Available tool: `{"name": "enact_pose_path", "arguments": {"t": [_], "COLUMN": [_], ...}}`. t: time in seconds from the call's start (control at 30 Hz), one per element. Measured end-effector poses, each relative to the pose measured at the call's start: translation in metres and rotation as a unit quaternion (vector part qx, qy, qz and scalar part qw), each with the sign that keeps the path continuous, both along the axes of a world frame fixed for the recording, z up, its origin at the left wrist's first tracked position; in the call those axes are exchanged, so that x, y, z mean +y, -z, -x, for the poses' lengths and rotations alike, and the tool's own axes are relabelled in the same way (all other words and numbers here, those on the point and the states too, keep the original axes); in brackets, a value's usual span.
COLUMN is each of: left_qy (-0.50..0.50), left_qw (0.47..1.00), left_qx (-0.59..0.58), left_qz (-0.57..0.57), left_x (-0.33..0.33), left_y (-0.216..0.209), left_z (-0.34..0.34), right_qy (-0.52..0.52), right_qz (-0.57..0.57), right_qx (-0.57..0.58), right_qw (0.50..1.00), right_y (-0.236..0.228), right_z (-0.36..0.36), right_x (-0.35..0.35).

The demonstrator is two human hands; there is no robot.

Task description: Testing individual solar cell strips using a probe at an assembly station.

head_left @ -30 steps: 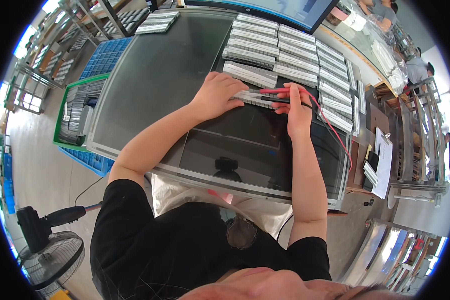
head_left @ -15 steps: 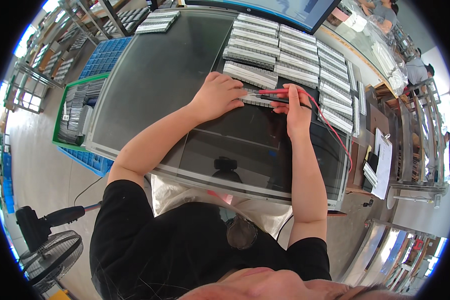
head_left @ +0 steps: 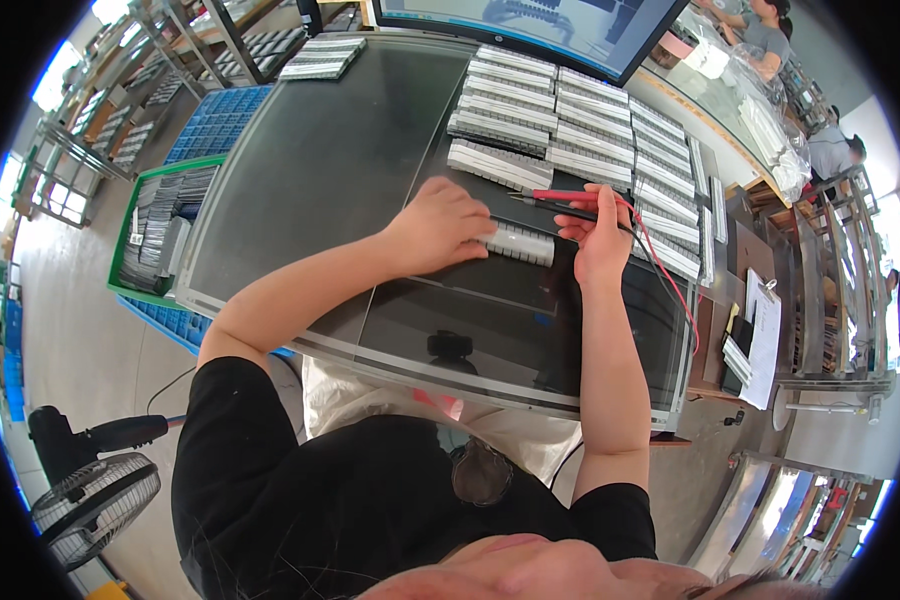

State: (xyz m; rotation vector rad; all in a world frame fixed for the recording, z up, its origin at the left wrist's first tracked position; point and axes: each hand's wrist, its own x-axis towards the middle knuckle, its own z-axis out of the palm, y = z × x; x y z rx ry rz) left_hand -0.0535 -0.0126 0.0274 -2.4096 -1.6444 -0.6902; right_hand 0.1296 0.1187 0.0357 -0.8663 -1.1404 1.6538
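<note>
My left hand (head_left: 440, 228) is closed round the left end of a flat grey-and-white ribbed strip (head_left: 520, 244), which lies over the dark glass tabletop (head_left: 300, 170). Its fingertips curl over the end and hide that part. My right hand (head_left: 602, 238) grips two test probes together, a red probe (head_left: 562, 195) above a black probe (head_left: 560, 208). Their metal tips point left, beyond the strip and apart from it. A red lead (head_left: 670, 285) and a dark lead run from the probes down the right side. Stacks of similar strips (head_left: 500, 162) lie just beyond the probe tips.
More strip stacks (head_left: 590, 150) fill the far right of the table, below a monitor (head_left: 530, 25). Another stack (head_left: 322, 58) lies far left. A green crate (head_left: 135, 285) of dark pieces stands left. To the right is a clipboard (head_left: 763, 340); a fan (head_left: 100, 510) stands lower left.
My left hand has brought the strip nearer to me, showing more of it. The probe tips, earlier at the strip, are now apart from it. The monitor picture has changed.
</note>
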Motion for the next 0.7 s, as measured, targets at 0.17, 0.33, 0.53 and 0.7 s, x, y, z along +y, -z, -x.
{"name": "enact_pose_path", "arguments": {"t": [0.17,0.33,0.53,0.7], "left_qy": [-0.01,-0.094,-0.136,-0.113], "left_qw": [0.999,0.993,0.991,0.993], "left_qx": [-0.011,-0.052,0.001,0.01], "left_qz": [0.032,0.048,-0.019,-0.037], "left_x": [-0.011,0.016,0.05,0.047], "left_y": [0.002,-0.01,0.009,-0.001], "left_z": [-0.003,0.018,0.05,0.049], "right_qy": [-0.022,-0.025,-0.02,-0.023], "right_qz": [0.007,-0.007,-0.019,-0.027], "right_qx": [-0.004,-0.012,-0.018,-0.002], "right_qw": [1.0,1.0,0.999,0.999], "right_y": [0.003,0.007,0.007,0.005], "right_z": [0.001,0.001,0.002,0.002], "right_x": [0.003,0.003,0.001,0.0]}}
